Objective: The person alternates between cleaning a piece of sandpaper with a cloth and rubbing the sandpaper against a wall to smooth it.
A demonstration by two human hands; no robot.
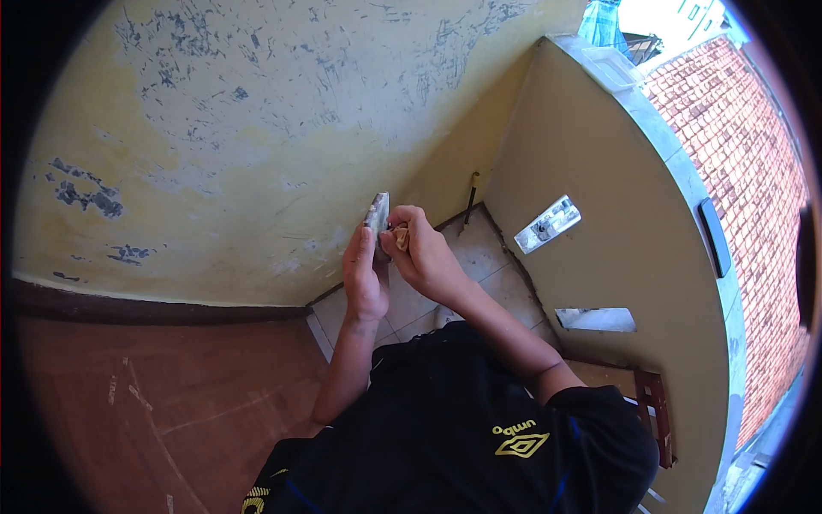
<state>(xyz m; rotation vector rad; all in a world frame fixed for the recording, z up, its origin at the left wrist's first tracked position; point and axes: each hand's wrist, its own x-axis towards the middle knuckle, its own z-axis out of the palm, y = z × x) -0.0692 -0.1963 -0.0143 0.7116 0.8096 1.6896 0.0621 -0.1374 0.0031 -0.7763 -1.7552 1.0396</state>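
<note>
My left hand (366, 278) is raised in front of the wall, its fingers and thumb closed on a flat, narrow piece (378, 208) with a pale, smeared surface and dark edge; its exact kind does not show. Close against it, my right hand (424, 255) is closed on a crumpled tan scrap (401, 237), which looks like paper or cloth. The scrap touches or nearly touches the flat piece's lower part. Bent fingers partly cover both things.
Ahead stands a yellowish wall (257, 171) with scraped grey patches. A dark rod (470, 204) leans in the corner. The low wall (591, 171) at right has cut openings, and a dark phone (713, 238) lies on its ledge. A red-brown wooden frame (655, 415) stands below.
</note>
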